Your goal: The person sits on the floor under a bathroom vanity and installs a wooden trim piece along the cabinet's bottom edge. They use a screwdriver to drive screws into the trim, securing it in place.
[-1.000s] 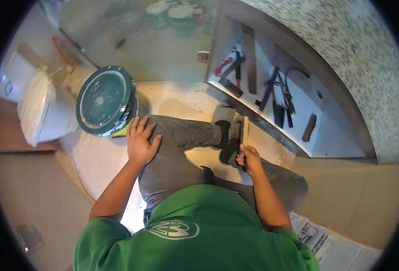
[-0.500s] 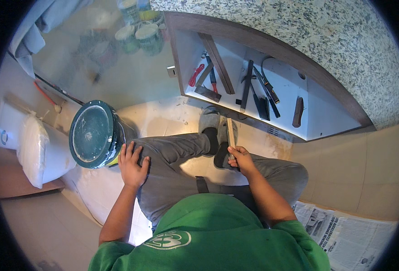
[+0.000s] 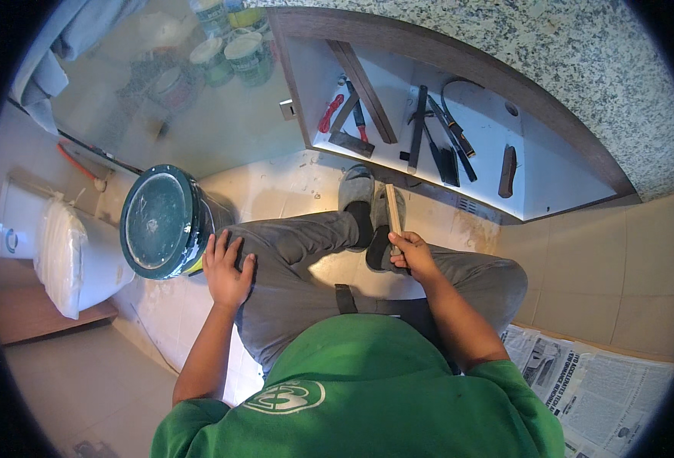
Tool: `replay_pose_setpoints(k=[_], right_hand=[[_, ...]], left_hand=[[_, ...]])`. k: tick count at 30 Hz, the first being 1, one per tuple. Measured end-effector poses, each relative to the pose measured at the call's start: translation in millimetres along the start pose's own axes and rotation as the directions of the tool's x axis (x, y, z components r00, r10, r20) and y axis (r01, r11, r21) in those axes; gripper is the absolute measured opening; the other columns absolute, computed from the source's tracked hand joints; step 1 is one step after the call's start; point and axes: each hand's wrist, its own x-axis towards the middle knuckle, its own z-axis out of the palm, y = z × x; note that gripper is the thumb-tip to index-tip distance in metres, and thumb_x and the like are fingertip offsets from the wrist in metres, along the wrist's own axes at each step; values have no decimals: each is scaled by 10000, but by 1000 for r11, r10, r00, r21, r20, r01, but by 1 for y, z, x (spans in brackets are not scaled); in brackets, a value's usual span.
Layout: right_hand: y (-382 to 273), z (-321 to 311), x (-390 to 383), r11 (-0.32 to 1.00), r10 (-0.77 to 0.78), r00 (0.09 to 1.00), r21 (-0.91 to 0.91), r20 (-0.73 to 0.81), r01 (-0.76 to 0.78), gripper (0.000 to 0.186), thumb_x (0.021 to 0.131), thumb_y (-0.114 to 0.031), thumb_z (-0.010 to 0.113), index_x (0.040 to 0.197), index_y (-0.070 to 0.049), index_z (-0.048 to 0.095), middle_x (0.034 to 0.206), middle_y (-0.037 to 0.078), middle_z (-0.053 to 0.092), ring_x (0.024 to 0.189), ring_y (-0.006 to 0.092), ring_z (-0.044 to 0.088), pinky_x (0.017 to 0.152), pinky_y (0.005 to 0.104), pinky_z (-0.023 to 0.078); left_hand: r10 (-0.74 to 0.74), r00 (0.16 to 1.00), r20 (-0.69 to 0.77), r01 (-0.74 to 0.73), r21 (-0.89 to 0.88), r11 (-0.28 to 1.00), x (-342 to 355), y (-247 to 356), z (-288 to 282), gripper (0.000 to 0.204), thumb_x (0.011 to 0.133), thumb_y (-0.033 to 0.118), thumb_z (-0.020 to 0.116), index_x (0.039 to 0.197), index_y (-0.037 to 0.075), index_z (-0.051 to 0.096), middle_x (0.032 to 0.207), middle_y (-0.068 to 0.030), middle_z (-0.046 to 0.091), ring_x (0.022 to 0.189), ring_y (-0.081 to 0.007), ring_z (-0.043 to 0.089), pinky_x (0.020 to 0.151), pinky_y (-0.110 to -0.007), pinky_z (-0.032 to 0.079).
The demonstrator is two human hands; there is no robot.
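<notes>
My left hand lies on my left thigh with its fingers spread, holding nothing. Just beyond its fingertips stands a bucket with a dark green, white-smeared lid. Over my right leg, my right hand is closed round the lower end of a light wooden stick. The stick points away from me, its far end free above my slippers. My fingers and palm hide part of its near end.
Ahead is an open cabinet under a speckled counter. Inside lie a red-handled tool, a try square, a hammer and a brown wooden piece. A toilet stands left; newspaper covers the right floor.
The whole view has shifted slightly. My right hand and the wooden stick have moved a little, and the stick leans slightly more. My left hand stays on my thigh.
</notes>
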Motion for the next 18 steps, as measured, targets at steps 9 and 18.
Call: replay_pose_setpoints(k=[9, 18], right_hand=[[7, -3, 7, 1000, 11, 1000, -18, -3, -11, 694, 843, -531, 823, 1266, -29, 598, 984, 71, 670, 663, 141, 660, 607, 257, 545], [5, -3, 7, 999, 28, 1000, -36, 8, -28, 804, 832, -548, 826, 1352, -3, 542, 1090, 103, 680, 696, 157, 666, 632, 270, 552]], left_hand=[[12, 1000, -5, -12, 24, 1000, 1, 2, -2, 445, 870, 307, 717, 1264, 100, 707, 1511, -161, 526, 1470, -408, 363, 1198, -520, 268], [11, 1000, 0, -11, 0, 1000, 0, -4, 2, 471, 880, 343, 702, 1281, 94, 699, 1522, -148, 516, 1483, -396, 346, 1214, -531, 239]])
